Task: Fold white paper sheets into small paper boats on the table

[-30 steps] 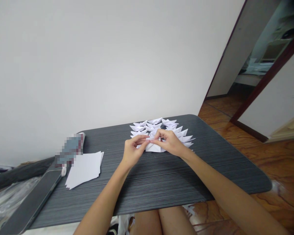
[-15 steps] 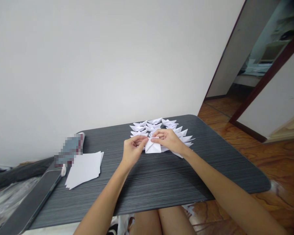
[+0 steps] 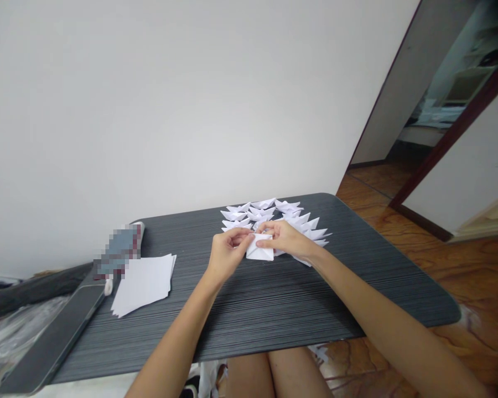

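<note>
Between both hands is a small folded paper square, white with crease lines across its face, held over the table. My left hand pinches its upper left edge between thumb and fingers. On the upper right side, my right hand grips it, the thumb lying on the face and the fingers curled behind. Just beyond the hands stand several white folded paper boats in rows, some partly hidden by my fingers.
A stack of white paper sheets lies on the left of the dark table. Behind it is a blurred-out flat item at the table's left edge. A white wall rises along the back; wooden floor shows at right.
My right thumb has slid slightly down onto the face of the folded square. The left hand keeps its hold, and the view has shifted very slightly.
</note>
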Action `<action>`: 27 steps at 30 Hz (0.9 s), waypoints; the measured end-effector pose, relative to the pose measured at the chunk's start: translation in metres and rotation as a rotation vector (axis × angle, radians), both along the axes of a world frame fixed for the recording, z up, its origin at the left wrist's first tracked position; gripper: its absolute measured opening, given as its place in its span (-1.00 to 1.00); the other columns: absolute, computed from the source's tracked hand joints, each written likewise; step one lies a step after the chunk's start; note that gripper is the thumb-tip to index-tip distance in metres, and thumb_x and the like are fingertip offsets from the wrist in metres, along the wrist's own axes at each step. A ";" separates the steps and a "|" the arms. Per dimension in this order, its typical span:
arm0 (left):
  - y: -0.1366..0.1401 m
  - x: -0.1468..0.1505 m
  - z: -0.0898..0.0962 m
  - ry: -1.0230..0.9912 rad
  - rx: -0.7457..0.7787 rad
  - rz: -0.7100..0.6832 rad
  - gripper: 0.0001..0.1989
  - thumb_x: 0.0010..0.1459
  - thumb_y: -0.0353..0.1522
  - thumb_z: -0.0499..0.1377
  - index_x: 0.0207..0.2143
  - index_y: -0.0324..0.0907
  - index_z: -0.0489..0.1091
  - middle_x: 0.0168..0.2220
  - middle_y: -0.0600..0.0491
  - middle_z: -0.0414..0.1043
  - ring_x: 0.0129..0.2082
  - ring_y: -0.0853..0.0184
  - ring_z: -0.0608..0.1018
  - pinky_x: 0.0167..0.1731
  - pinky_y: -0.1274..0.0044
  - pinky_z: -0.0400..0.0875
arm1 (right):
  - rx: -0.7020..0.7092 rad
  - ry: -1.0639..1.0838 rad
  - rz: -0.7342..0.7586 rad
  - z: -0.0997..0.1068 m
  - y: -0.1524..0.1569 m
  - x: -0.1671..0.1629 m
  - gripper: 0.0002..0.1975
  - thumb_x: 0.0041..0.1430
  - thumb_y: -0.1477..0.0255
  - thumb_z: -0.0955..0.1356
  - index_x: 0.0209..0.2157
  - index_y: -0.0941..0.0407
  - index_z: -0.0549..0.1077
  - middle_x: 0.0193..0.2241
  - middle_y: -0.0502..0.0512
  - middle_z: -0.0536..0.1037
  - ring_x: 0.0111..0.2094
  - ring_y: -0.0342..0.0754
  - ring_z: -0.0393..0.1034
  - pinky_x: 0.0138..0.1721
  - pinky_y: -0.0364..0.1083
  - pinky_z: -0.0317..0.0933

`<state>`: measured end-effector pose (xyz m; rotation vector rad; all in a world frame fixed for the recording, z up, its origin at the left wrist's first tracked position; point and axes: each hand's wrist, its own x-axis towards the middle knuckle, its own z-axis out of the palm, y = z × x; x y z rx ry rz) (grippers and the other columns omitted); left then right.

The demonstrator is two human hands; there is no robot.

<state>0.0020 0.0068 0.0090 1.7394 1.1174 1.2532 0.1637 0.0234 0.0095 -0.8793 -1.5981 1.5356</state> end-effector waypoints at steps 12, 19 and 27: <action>-0.003 0.003 0.010 -0.070 -0.201 -0.177 -0.65 -0.05 -0.31 0.16 -0.20 -0.31 0.29 -0.62 0.08 0.40 -0.67 0.42 0.46 -0.67 0.64 0.31 | -0.049 0.032 -0.003 -0.001 -0.002 -0.003 -0.71 -0.19 0.31 0.40 -0.48 0.20 0.28 -0.68 -0.09 0.36 -0.69 -0.27 0.21 -0.68 -0.27 0.01; -0.004 0.001 0.015 -0.156 -0.312 -0.397 -0.50 -0.04 -0.37 0.16 -0.03 -0.27 0.09 -0.61 0.07 0.41 -0.61 0.32 0.52 -0.61 0.58 0.38 | -0.011 0.052 -0.046 0.002 -0.002 0.002 -0.74 -0.05 0.27 0.32 -0.49 0.20 0.28 -0.70 -0.05 0.38 -0.71 -0.23 0.26 -0.70 -0.26 0.07; -0.006 -0.008 0.024 -0.047 -0.209 -0.523 -0.53 0.04 -0.41 0.07 0.03 -0.21 0.07 -0.46 0.02 0.38 -0.49 0.36 0.52 -0.47 0.53 0.38 | 0.013 0.155 -0.056 0.001 -0.002 0.002 -0.74 -0.03 0.31 0.31 -0.29 0.16 0.33 -0.69 -0.06 0.43 -0.74 -0.21 0.25 -0.77 -0.25 0.10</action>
